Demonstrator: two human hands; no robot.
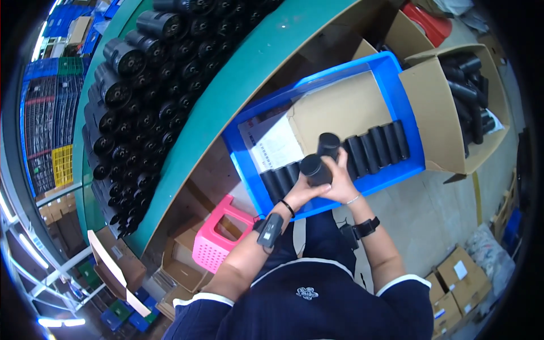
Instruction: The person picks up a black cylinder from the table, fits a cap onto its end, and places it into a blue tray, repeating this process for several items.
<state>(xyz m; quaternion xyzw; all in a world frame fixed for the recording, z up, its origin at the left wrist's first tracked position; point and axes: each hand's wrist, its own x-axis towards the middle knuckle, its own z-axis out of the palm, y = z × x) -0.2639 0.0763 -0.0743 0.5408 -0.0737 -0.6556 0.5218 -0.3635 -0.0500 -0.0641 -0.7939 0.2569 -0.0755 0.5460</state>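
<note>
My two hands are together over the near side of a blue plastic crate (326, 199). My left hand (303, 192) is closed round a black cylinder (315, 168) held on end, its round top toward me. Just behind it, a second black cylinder (328, 143) is gripped by the fingers of my right hand (343, 182), whose thumb side touches the left hand. Below and beside them, a row of similar black cylinders (374, 148) lies side by side in the crate. My palms and the lower parts of both held cylinders are hidden.
Cardboard (334, 105) and a printed sheet (272, 141) line the crate. On the left, a green table (212, 122) carries many stacked black cylinders (144, 116). At right stands an open carton (428, 113) of black cylinders. A pink stool (212, 249) sits near my left forearm.
</note>
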